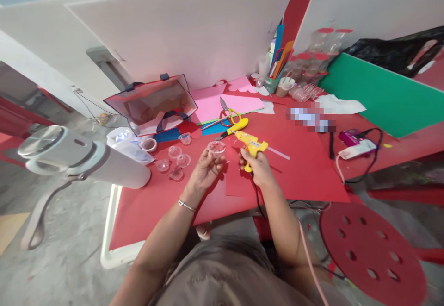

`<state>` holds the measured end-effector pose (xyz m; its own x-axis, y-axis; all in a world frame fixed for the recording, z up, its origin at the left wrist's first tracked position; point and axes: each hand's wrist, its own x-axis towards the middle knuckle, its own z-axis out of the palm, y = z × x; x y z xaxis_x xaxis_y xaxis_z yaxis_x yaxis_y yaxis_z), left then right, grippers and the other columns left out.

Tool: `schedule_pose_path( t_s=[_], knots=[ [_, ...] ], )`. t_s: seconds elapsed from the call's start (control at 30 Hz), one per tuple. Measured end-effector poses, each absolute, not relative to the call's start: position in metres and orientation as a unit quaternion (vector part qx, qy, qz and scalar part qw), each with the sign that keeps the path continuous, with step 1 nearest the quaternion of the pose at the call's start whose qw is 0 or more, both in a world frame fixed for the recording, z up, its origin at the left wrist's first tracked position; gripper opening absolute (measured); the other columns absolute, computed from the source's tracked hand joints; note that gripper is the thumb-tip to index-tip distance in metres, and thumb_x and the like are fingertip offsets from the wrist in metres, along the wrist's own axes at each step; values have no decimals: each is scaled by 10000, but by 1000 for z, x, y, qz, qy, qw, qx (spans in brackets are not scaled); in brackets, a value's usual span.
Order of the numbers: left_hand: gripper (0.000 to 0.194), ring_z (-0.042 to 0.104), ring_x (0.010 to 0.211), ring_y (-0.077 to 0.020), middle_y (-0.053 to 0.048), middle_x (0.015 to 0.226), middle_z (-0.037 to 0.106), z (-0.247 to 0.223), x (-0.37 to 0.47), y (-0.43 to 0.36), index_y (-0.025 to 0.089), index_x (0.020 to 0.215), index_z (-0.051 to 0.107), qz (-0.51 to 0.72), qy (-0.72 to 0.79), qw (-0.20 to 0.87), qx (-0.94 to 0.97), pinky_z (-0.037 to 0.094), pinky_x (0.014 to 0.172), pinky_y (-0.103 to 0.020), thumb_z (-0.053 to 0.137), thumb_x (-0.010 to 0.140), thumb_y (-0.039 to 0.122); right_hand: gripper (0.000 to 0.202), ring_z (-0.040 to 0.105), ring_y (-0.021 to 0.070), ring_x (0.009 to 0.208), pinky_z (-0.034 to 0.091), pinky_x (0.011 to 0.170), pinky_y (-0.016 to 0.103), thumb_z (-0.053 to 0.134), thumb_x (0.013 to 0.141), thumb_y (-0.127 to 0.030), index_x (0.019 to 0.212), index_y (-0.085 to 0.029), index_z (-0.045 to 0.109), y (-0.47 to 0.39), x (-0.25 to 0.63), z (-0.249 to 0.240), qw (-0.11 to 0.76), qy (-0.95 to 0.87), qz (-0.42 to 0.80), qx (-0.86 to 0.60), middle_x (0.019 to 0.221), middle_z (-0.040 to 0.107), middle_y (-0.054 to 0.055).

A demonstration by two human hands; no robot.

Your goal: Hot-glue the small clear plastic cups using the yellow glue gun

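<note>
My left hand (208,168) is closed on a small clear plastic cup (217,147), its rim tilted up toward the glue gun. In my right hand (258,163) is a yellow hot glue gun (249,143), with its nozzle pointing left toward the cup and a clear glue stick (278,153) sticking out of its back. The nozzle and the cup are apart. Several more clear plastic cups (183,160) lie to the left of my left hand. Just beyond the hands are a yellow-handled utility knife (237,127) and scissors (233,117) with yellow handles.
A large white tumbler (118,166) stands at the table's left edge. Behind lie an open gift bag (156,104) and pink paper sheets (211,104). At the right are a green board (378,95), a power strip (357,148) with cords, and a red stool (373,250).
</note>
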<state>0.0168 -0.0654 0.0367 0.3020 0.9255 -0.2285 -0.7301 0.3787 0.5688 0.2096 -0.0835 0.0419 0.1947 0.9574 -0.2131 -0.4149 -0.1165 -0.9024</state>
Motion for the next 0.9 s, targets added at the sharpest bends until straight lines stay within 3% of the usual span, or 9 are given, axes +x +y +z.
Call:
schedule_pose_path(
  t_s=[0.17, 0.27, 0.43, 0.53, 0.63, 0.7, 0.77, 0.83, 0.9],
  knots=[
    [538, 748, 783, -130, 32, 823, 703, 44, 9, -60, 234, 1124, 674, 559, 274, 759, 190, 538, 577, -161, 993, 691, 254, 452, 623, 115, 535, 556, 420, 208, 996, 654, -372, 920, -164, 695, -67, 247, 39, 456, -340, 597, -566, 664, 658, -28],
    [425, 720, 756, -100, 36, 809, 690, 53, -4, -53, 246, 1140, 681, 608, 270, 725, 180, 504, 559, -145, 922, 790, 258, 428, 579, 100, 442, 561, 408, 224, 993, 687, -342, 929, -167, 687, -60, 257, 43, 397, -376, 597, -587, 627, 661, -33],
    [356, 722, 763, -97, 24, 862, 717, 60, -15, -48, 255, 1166, 690, 638, 276, 699, 166, 498, 559, -143, 858, 853, 268, 470, 691, 169, 518, 608, 482, 264, 919, 759, -578, 871, -178, 700, -37, 247, 46, 260, -433, 667, -548, 583, 665, 3],
    [366, 705, 737, -104, 16, 861, 715, 59, -8, -51, 248, 1120, 700, 621, 285, 705, 191, 482, 534, -157, 892, 809, 263, 557, 757, 220, 640, 634, 575, 315, 713, 882, -735, 827, -181, 712, -23, 252, 56, 185, -485, 641, -566, 669, 734, 76],
    [400, 680, 693, -109, 6, 821, 705, 56, 0, -56, 226, 1090, 718, 604, 290, 708, 223, 461, 506, -167, 930, 752, 252, 586, 784, 292, 780, 607, 655, 344, 641, 915, -743, 717, -195, 711, -27, 267, 76, 171, -626, 345, -678, 700, 758, 125],
    [434, 696, 718, -125, 0, 799, 701, 55, 3, -58, 215, 1100, 726, 596, 279, 716, 234, 471, 512, -169, 947, 730, 260, 503, 786, 343, 963, 611, 797, 403, 687, 892, -704, 849, -210, 770, -41, 270, 89, 211, -653, 177, -705, 835, 800, 136],
    [459, 718, 754, -138, -4, 794, 704, 53, 5, -60, 208, 1117, 728, 585, 267, 728, 236, 503, 546, -175, 956, 727, 284, 454, 780, 307, 1041, 605, 911, 410, 742, 881, -634, 1098, -238, 784, -57, 261, 95, 289, -674, 211, -646, 1031, 826, 107],
    [498, 738, 786, -149, -9, 820, 722, 50, 7, -62, 203, 1137, 724, 573, 260, 742, 231, 543, 596, -188, 968, 717, 313, 661, 753, 277, 1154, 586, 1018, 407, 830, 826, -576, 1384, -258, 672, -69, 241, 93, 371, -683, 314, -545, 1330, 761, 106],
    [550, 753, 811, -162, -23, 881, 750, 48, 9, -63, 196, 1151, 716, 563, 261, 750, 230, 567, 628, -208, 984, 692, 334, 881, 698, 297, 1279, 547, 1107, 444, 919, 736, -547, 1504, -282, 578, -73, 217, 86, 405, -687, 363, -481, 1489, 669, 106]
  ],
)
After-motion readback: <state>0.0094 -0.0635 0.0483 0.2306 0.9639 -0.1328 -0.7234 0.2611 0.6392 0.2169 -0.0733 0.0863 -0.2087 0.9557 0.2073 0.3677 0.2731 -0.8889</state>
